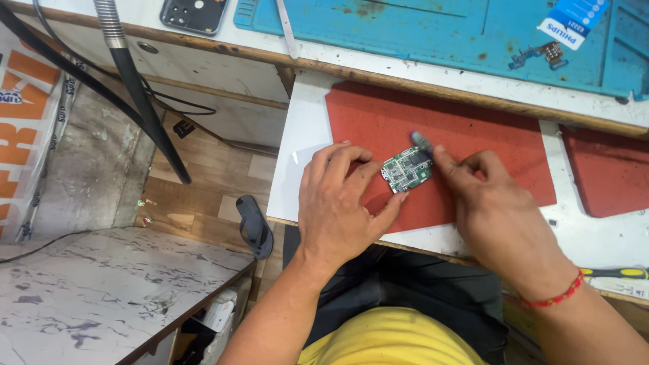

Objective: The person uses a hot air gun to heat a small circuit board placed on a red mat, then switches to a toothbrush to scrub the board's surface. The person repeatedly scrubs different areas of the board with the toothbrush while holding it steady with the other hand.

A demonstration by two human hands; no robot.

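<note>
A small green circuit board [406,169] lies on a red mat [460,128] on a white pull-out shelf. My left hand [338,203] rests on the mat and pinches the board's left edge between fingers and thumb. My right hand [497,209] holds a small tool with a blue-grey tip [420,140] against the board's upper right corner. A red thread bracelet circles my right wrist.
A second red mat [608,169] lies to the right. Above, a blue work mat [433,27] carries small metal parts [537,54] and a blue-white packet [574,19]. A phone back [193,13] lies top left. Black cables [145,101] hang left. A sandal [253,226] lies on the floor.
</note>
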